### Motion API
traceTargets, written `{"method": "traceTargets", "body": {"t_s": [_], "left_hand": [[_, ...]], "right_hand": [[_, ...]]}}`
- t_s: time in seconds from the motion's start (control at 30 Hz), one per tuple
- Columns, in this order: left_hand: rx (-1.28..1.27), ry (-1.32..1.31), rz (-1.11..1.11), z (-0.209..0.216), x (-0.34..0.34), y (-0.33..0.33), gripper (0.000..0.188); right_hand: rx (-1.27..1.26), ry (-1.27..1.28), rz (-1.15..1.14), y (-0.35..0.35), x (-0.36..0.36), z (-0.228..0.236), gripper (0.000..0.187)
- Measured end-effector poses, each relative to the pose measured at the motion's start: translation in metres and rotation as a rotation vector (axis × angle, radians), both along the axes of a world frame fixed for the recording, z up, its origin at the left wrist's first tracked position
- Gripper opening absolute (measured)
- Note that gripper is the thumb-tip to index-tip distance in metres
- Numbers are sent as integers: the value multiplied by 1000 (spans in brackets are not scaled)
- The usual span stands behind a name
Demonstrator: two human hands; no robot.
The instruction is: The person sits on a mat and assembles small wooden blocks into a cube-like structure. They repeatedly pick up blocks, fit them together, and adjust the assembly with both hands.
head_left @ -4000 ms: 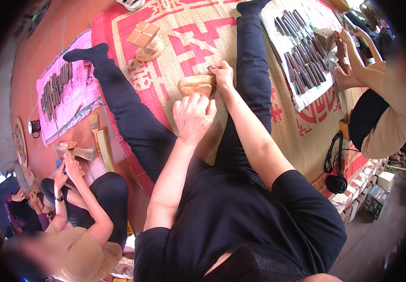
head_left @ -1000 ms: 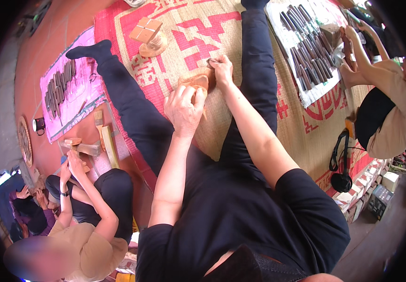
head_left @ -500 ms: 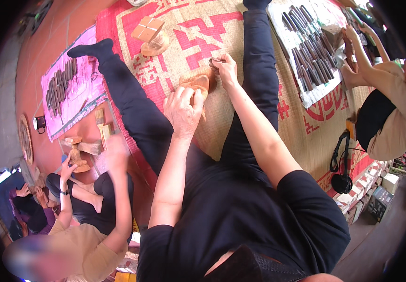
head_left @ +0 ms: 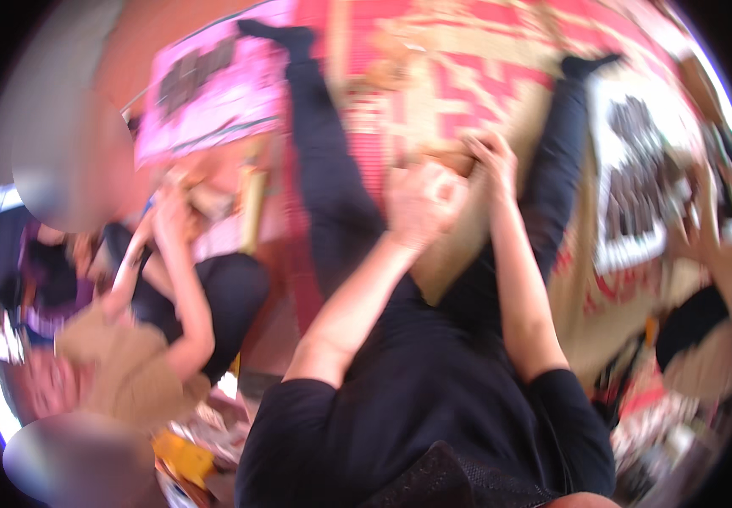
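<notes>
Picture is smeared with motion right now, so take the fine detail loosely; the left hand (head_left: 417,203) sits raised over the lap, knuckles up, fingers curled in, though whether they pinch a tool I cannot tell through the blur; the right hand (head_left: 491,161) is just beyond it at about one o'clock, fingers (head_left: 501,173) bent down onto the wooden block (head_left: 446,159), a tan sliver showing between the two hands; so the block lies at roughly twelve to one o'clock from the left hand and at nine o'clock from the right fingers, touching them; the right hand is the nearer one, and looks to be gripping the block's far end; its long axis seems to run left to right, nine to three, but the smear keeps that uncertain.

The block rests over the woven red-and-tan mat (head_left: 468,76), between the person's outstretched black-trousered legs (head_left: 324,169).

Against half a second ago: the whole view has swung, the mat and legs sliding rightward and down in the picture; the two hands have kept their pairing on the block, left behind, right on it; the person at eight o'clock (head_left: 171,288) now has an arm lifted up toward the head; the pink cloth (head_left: 213,102) with dark tools sits nearer the top centre than it did.
</notes>
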State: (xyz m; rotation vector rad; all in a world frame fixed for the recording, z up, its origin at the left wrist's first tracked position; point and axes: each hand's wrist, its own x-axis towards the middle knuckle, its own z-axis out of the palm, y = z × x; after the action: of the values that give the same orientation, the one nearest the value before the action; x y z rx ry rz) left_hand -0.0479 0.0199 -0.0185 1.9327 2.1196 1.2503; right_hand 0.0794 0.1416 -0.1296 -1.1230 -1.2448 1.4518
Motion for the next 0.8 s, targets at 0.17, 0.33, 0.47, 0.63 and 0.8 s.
{"method": "traceTargets", "body": {"t_s": [0.17,0.33,0.47,0.63,0.8], "left_hand": [[36,63,5,1,8,5,19],[41,-36,15,-8,10,-2,20],[95,-101,43,-14,9,0,20],[65,-46,-26,-13,13,8,18],[76,-28,19,-9,6,4,13]], "right_hand": [[-95,-34,19,5,12,-19,5],[-124,-45,-20,33,17,-24,8],[-16,59,114,19,20,-13,9],[-23,-93,28,12,14,-14,14],[-155,-26,-65,32,27,-26,16]]}}
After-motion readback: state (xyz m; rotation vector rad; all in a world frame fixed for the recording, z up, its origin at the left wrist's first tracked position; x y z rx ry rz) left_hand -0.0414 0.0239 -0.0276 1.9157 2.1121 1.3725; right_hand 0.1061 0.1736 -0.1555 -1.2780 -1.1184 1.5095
